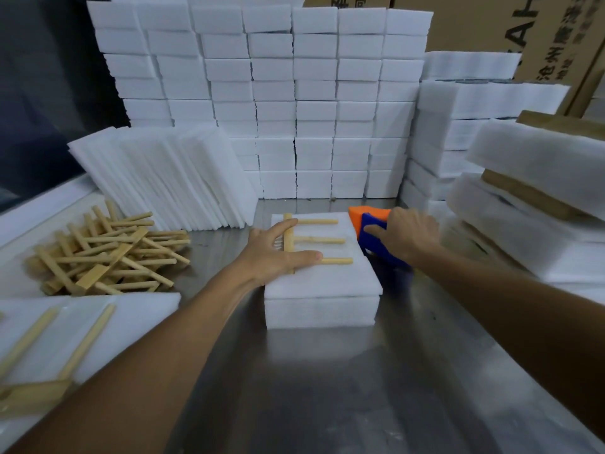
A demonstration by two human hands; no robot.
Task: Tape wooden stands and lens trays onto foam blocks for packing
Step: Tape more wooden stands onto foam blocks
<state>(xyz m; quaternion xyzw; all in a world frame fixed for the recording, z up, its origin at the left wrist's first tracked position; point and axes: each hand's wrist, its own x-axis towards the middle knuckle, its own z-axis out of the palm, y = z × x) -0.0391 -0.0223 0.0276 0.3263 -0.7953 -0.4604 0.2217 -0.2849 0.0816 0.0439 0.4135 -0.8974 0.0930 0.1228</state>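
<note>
Flat left hand [278,250] on wooden stand [314,240]

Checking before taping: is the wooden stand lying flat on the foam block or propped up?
Flat. The wooden stand lies with all three prongs on the foam block, left hand pressing it.

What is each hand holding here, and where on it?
Right hand grips the blue-and-orange tape dispenser around its blue body. Left hand presses flat on the wooden stand, gripping nothing.
</note>
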